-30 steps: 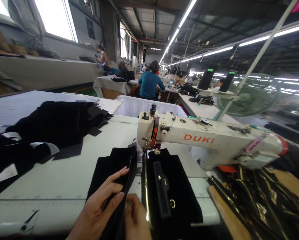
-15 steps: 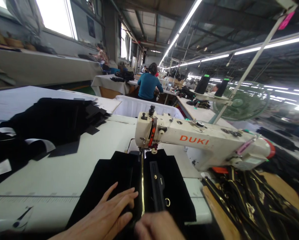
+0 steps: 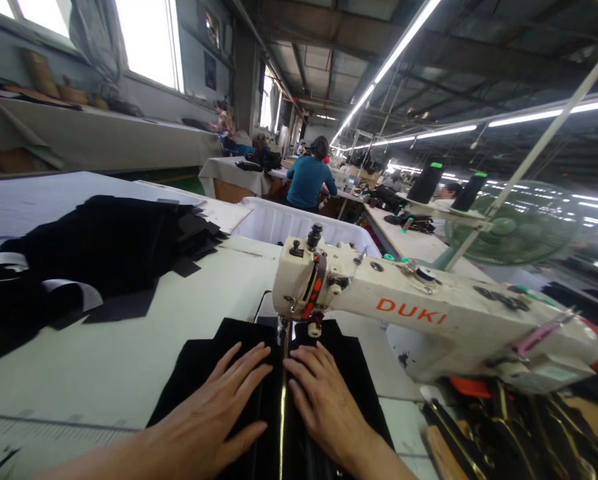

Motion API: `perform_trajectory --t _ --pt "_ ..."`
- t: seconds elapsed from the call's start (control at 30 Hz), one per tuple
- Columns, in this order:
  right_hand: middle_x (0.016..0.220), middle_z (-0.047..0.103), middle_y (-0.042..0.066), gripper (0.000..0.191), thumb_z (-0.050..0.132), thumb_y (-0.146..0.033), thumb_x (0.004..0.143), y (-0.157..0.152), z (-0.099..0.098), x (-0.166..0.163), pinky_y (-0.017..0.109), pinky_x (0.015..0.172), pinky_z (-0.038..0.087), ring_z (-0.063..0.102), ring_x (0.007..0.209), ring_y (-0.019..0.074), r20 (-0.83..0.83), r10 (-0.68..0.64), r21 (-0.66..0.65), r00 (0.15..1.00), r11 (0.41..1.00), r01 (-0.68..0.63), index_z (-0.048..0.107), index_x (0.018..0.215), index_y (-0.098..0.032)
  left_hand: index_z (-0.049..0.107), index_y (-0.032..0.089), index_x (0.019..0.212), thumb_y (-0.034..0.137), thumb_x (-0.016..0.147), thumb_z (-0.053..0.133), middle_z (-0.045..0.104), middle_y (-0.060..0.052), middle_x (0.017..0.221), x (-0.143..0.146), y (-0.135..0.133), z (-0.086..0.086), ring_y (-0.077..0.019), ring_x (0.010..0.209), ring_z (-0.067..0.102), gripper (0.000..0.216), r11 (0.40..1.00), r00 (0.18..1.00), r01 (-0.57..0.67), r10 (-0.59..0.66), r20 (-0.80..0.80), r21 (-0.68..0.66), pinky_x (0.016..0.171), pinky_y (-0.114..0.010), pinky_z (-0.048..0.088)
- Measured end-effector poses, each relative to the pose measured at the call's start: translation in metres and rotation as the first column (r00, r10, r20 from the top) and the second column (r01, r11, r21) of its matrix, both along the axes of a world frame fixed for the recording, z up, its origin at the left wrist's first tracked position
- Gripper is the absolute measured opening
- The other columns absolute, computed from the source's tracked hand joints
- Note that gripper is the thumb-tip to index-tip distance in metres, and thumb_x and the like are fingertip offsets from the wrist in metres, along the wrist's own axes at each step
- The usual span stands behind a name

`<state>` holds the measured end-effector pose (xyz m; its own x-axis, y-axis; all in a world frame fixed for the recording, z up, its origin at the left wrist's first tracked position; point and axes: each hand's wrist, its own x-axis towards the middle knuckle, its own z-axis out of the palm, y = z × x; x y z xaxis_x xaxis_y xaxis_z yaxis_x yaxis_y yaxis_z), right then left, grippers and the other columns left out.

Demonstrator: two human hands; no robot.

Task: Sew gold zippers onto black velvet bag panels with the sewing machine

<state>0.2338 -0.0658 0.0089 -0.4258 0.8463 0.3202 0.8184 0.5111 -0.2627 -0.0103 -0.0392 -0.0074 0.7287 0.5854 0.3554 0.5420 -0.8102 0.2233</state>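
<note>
Behind the sewing machine [image 3: 403, 313] we see a white plastic bin [image 3: 283, 223] with ribbed walls; what it holds is hidden from us. The machine itself is cream enamel, chipped and grimy, lettered DUKI in orange, with a long rounded arm running off to its right end. In front of its needle lies the black fabric [image 3: 203, 373], a soft, matte, velvety cloth in two flat panels, and between them runs a thin gold zipper [image 3: 282, 407], a shiny straight line leading up to the presser foot. Our left hand [image 3: 219, 410] lies flat on the left panel and our right hand [image 3: 323, 400] flat on the right panel, each just beside the zipper; neither grip closes on anything, fingers spread and pressing down. To the left of the machine, well apart, a loose heap of black cut pieces [image 3: 103, 247] sits on the pale, smooth counter [image 3: 129, 347]. To the right of the machine lies a tangle of dark straps with gold trim [image 3: 519, 433]. Beyond the machine a person in a teal top [image 3: 309, 180] sits with their back to us. Compared with half a second ago, our right hand has come up from the near edge to lie on the right panel, covering the black strap piece that showed there, and both hands have shifted closer to the needle.
</note>
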Motion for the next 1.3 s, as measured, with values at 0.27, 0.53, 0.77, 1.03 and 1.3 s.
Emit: perform_trajectory --t 0.27,0.53,0.77,1.03,1.3 --pt "0.127 0.062 0.002 0.038 0.052 -0.02 0.098 0.002 0.007 0.005 0.048 0.118 0.034 0.054 0.125 0.0197 0.047 0.083 -0.021 0.995 0.996 -0.083 0.055 0.134 -0.032 0.017 0.018 0.159 0.041 0.099 0.055 0.035 -0.013 0.157 0.002 0.007 -0.014 -0.0317 0.141 0.039 0.074 0.987 1.0 -0.011 0.013 -0.009 0.16 0.113 -0.048 0.04" --pt "0.132 0.057 0.005 0.03 0.049 -0.029 0.1 0.004 0.011 0.0 0.052 0.116 0.033 0.05 0.125 0.0239 0.073 0.053 -0.097 0.996 0.994 -0.046 0.056 0.129 -0.027 0.012 0.024 0.159 0.033 0.102 0.05 0.033 -0.008 0.158 0.006 0.013 -0.004 -0.026 0.141 0.04 0.069 0.989 0.989 0.109 -0.097 -0.115 0.102 0.118 -0.047 0.03" --pt "0.125 0.063 0.004 0.027 0.053 -0.027 0.098 0.005 0.003 -0.001 0.048 0.118 0.034 0.056 0.121 0.0204 0.024 0.029 -0.03 0.999 0.999 -0.028 0.061 0.124 -0.026 0.019 0.029 0.158 0.035 0.102 0.049 0.027 -0.004 0.16 0.005 0.013 -0.007 -0.026 0.143 0.037 0.064 0.996 0.983 0.073 -0.062 -0.174 0.052 0.12 -0.052 0.02" --pt "0.133 0.065 0.002 0.034 0.053 -0.031 0.099 0.002 -0.018 -0.005 0.049 0.112 0.044 0.058 0.126 0.023 -0.03 -0.04 0.165 0.999 0.985 0.044 0.061 0.131 -0.022 0.011 0.032 0.159 0.031 0.097 0.051 0.03 -0.003 0.159 0.006 0.017 -0.005 -0.0292 0.143 0.037 0.073 0.999 0.987 0.033 -0.038 -0.157 -0.034 0.117 -0.062 0.012" --pt "0.129 0.067 0.003 0.034 0.052 -0.033 0.099 0.005 -0.022 -0.008 0.048 0.111 0.045 0.062 0.122 0.0236 -0.018 -0.056 0.219 0.998 0.974 0.059 0.064 0.128 -0.02 0.013 0.028 0.159 0.027 0.095 0.052 0.031 -0.007 0.159 0.003 0.02 -0.008 -0.0297 0.143 0.038 0.075 0.998 0.987 0.057 -0.058 -0.151 -0.009 0.116 -0.062 0.005"
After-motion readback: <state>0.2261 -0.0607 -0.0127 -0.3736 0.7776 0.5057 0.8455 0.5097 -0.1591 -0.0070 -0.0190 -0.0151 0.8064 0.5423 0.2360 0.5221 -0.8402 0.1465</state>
